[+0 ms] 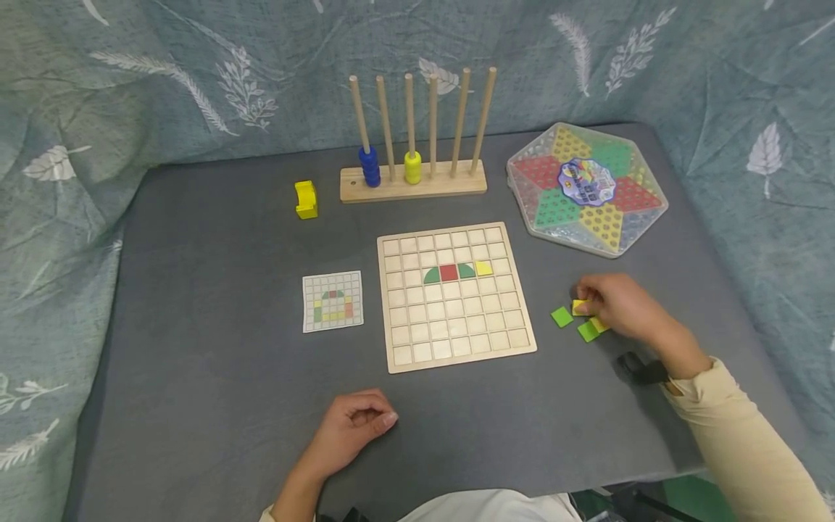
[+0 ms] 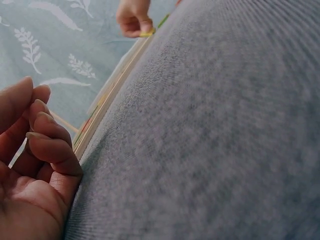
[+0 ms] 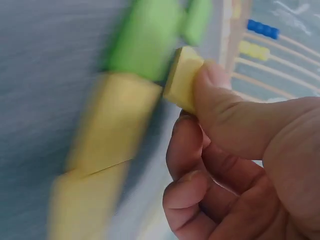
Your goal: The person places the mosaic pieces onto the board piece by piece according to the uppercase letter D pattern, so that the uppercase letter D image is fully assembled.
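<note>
Between thumb and fingers my right hand (image 1: 620,308) pinches a yellow tile (image 3: 184,77), held at the right of the table. Just beside it lie a loose green tile (image 1: 562,317), another green tile (image 1: 588,332) and yellow tiles (image 3: 114,125), blurred in the right wrist view. My left hand (image 1: 352,428) rests loosely curled on the table near the front, holding nothing. In the middle lies a wooden grid board (image 1: 457,319). One row of it carries a red square (image 1: 449,272) with green curved pieces on both sides and a yellow piece (image 1: 483,268) at the right.
Left of the board is a card (image 1: 333,301) printed with a coloured grid pattern. A yellow arched block (image 1: 306,200) stands farther back. Behind the board is a peg stand (image 1: 414,190) with blue and yellow beads. A hexagonal game box (image 1: 587,190) lies at the back right.
</note>
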The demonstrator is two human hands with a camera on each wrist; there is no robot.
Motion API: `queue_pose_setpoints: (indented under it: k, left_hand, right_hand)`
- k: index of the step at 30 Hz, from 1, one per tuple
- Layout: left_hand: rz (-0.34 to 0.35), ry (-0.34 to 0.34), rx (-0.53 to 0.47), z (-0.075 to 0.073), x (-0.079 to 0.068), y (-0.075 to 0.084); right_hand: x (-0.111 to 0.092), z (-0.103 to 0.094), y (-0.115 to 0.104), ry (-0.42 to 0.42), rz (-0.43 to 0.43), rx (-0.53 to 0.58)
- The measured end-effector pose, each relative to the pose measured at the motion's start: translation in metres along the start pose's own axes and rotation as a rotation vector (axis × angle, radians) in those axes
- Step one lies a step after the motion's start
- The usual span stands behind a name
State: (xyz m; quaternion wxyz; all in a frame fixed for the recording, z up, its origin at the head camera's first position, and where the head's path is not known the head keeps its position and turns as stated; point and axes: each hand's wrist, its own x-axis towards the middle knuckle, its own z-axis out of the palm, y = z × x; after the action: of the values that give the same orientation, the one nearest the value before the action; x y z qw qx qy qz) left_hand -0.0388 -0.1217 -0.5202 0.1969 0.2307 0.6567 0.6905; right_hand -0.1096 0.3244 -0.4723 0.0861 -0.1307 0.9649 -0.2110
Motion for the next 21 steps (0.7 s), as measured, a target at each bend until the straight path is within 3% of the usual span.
queue_pose_setpoints:
  k: [4,8,12,16,21]
  left_hand:
    - [-0.032,0.009,0.004,0.001,-0.001,0.002]
    - [-0.081,0.019,0.005,0.001,-0.002,0.002]
    - [-0.043,0.005,-0.001,0.001,-0.001,0.0]
    - [-0.009,-0.002,-0.013,0.002,0.0,0.0]
    - [0.0,0.002,-0.016,0.001,-0.001,0.001]
  right_hand:
    - [0.019,-0.008,-0.023,0.05,-0.01,0.022]
    - [0.047,-0.01,-0.058,0.027,-0.031,0.095]
    - [0.07,-0.009,-0.085,0.0,-0.098,0.125]
    - [0.082,-0.008,-0.096,-0.009,-0.127,0.117]
    - [0.088,-0.003,-0.097,-0.05,-0.103,0.141]
